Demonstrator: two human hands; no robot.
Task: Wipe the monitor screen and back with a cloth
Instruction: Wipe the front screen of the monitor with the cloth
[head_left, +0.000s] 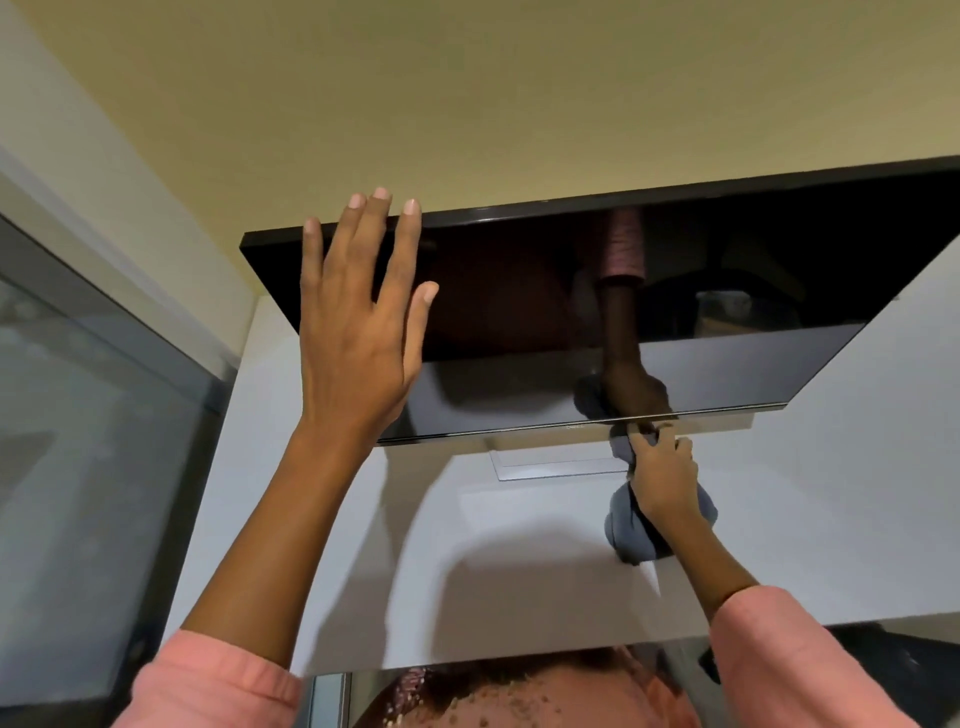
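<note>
I have the monitor (597, 312) in front of me on the white worktop (831, 519), its dark screen facing me and tipped so I look along it from below. My left hand (358, 332) lies flat on the left part of the screen, fingers straight and spread, the fingertips reaching over the top edge; I judge it is there to brace the panel so it does not rock or tip back while the other hand rubs. My right hand (662, 480) is curled round the grey cloth (631, 525), which is bunched into a wad, most of it hanging below my palm and a small fold poking out at my fingertips. That fold meets the bottom bezel of the monitor, just right of the small logo in the middle, so the work at this point seems to be the lower edge of the screen. The glass mirrors my arm and the cloth, which helps me spot streaks. The back of the monitor is hidden from here, and I cannot tell whether it has been wiped. The pink sleeve (789, 660) on my right arm is pushed up clear of the wrist.
</note>
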